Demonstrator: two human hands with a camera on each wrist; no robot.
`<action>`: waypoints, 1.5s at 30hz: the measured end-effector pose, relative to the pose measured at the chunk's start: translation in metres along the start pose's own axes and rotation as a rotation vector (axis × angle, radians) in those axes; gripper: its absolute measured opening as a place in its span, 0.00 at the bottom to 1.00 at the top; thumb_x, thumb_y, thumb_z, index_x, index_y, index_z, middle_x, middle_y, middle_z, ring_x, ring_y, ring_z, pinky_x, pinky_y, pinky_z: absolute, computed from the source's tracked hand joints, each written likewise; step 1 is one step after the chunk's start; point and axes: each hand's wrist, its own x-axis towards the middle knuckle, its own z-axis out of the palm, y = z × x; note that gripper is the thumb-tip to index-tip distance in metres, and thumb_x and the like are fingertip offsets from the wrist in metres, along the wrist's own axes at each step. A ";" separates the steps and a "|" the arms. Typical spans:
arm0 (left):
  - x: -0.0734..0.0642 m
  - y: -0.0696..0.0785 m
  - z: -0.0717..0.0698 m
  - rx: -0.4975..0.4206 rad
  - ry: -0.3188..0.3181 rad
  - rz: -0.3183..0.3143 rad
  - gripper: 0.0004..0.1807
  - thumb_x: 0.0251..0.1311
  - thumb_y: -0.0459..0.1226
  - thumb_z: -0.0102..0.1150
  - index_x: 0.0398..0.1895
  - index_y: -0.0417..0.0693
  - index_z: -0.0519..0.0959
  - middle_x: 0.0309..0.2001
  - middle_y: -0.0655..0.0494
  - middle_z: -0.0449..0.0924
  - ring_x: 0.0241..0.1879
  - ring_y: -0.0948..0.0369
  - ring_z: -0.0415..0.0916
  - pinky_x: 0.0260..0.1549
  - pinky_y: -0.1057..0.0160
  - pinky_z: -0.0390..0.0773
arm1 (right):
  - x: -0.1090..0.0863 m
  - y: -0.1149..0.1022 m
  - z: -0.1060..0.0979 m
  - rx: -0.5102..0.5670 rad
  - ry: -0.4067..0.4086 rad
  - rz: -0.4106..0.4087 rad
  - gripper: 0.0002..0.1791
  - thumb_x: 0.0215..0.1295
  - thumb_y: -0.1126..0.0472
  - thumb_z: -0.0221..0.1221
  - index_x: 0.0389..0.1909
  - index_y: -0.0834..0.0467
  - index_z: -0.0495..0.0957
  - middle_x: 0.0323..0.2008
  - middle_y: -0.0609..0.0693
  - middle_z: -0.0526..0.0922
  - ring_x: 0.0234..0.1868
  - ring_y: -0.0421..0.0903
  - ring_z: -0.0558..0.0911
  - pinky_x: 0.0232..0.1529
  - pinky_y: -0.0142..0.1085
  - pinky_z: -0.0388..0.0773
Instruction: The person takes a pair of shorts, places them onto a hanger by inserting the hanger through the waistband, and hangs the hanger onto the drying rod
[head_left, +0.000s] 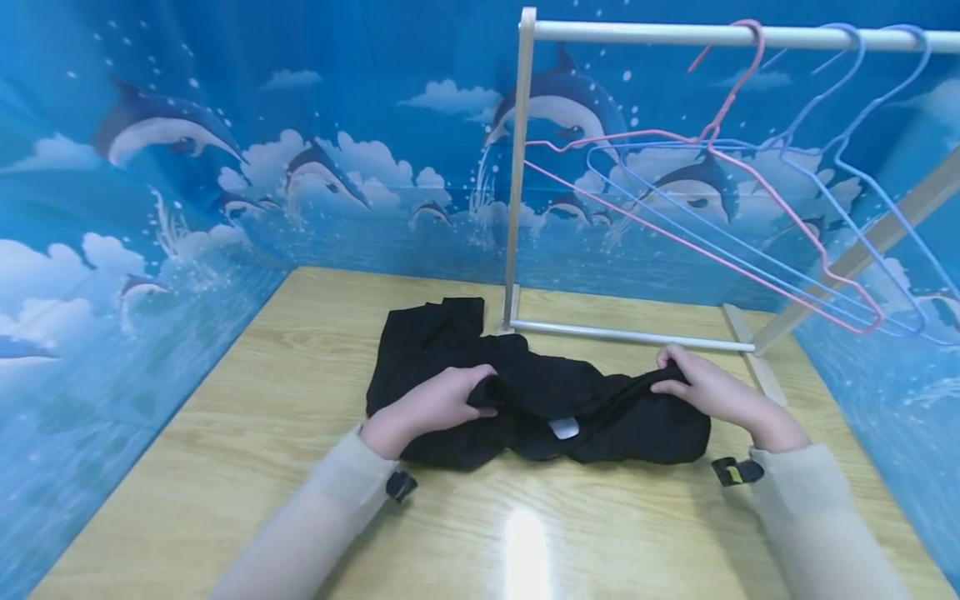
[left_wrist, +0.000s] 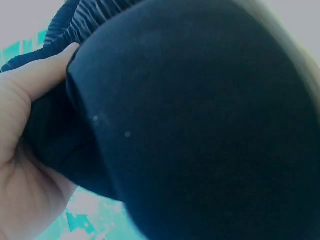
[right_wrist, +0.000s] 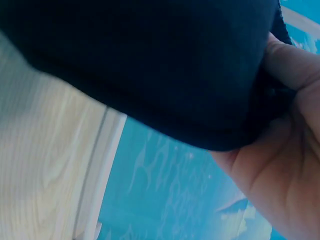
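A pair of black trousers (head_left: 420,358) lies bunched on the table, one part folded toward the back left. My left hand (head_left: 438,404) pinches the raised edge near the middle, thumb on top. At the right end, my right hand (head_left: 712,387) grips the same edge between thumb and fingers. Between the hands, a white label (head_left: 564,428) shows inside the opening. Close up in the left wrist view, a gathered elastic waistband (left_wrist: 100,15) runs past the thumb. Dark cloth (right_wrist: 150,65) hangs from the right hand in the right wrist view, hiding some fingertips.
Behind the trousers stands a clothes rack (head_left: 517,167) with a pink hanger (head_left: 787,208) and two blue hangers (head_left: 873,237) on its rail. Its lower bar (head_left: 630,335) is just beyond the cloth. A dolphin-print curtain (head_left: 337,225) surrounds the wooden table (head_left: 247,433).
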 end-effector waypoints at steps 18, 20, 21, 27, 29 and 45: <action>-0.005 0.047 -0.032 0.011 0.162 0.178 0.20 0.57 0.37 0.67 0.52 0.48 0.74 0.49 0.55 0.82 0.52 0.61 0.79 0.54 0.60 0.78 | -0.027 0.008 -0.052 0.173 0.228 -0.059 0.09 0.66 0.73 0.56 0.40 0.64 0.64 0.36 0.40 0.69 0.34 0.31 0.67 0.31 0.24 0.65; -0.009 0.046 -0.044 0.009 0.205 0.173 0.21 0.57 0.36 0.68 0.53 0.47 0.75 0.49 0.55 0.82 0.52 0.60 0.79 0.55 0.59 0.78 | -0.028 0.000 -0.056 0.194 0.221 -0.072 0.09 0.66 0.73 0.56 0.41 0.63 0.65 0.36 0.39 0.68 0.33 0.33 0.67 0.31 0.26 0.65; -0.011 0.044 -0.050 0.014 0.226 0.172 0.21 0.56 0.36 0.68 0.53 0.47 0.75 0.49 0.55 0.82 0.52 0.59 0.80 0.54 0.58 0.78 | -0.028 -0.004 -0.058 0.200 0.214 -0.077 0.09 0.67 0.73 0.55 0.41 0.62 0.65 0.37 0.40 0.68 0.33 0.34 0.67 0.30 0.27 0.65; -0.022 0.033 -0.071 0.004 0.309 0.169 0.21 0.55 0.34 0.69 0.52 0.44 0.77 0.48 0.51 0.83 0.51 0.55 0.81 0.52 0.56 0.80 | -0.032 -0.028 -0.061 0.184 0.196 -0.158 0.10 0.66 0.73 0.56 0.40 0.59 0.67 0.37 0.41 0.69 0.30 0.38 0.67 0.27 0.30 0.65; -0.024 0.028 -0.072 -0.024 0.334 0.170 0.22 0.54 0.33 0.70 0.52 0.42 0.77 0.48 0.48 0.83 0.51 0.53 0.81 0.52 0.55 0.80 | -0.031 -0.031 -0.058 0.219 0.197 -0.194 0.10 0.65 0.75 0.55 0.40 0.59 0.67 0.38 0.41 0.69 0.30 0.38 0.68 0.28 0.30 0.65; -0.004 -0.018 -0.055 -0.045 0.171 -0.156 0.31 0.61 0.46 0.64 0.64 0.44 0.70 0.61 0.45 0.76 0.63 0.48 0.70 0.63 0.47 0.69 | 0.016 -0.017 -0.007 0.173 0.003 0.112 0.15 0.72 0.53 0.54 0.49 0.60 0.70 0.51 0.62 0.75 0.52 0.58 0.75 0.48 0.49 0.71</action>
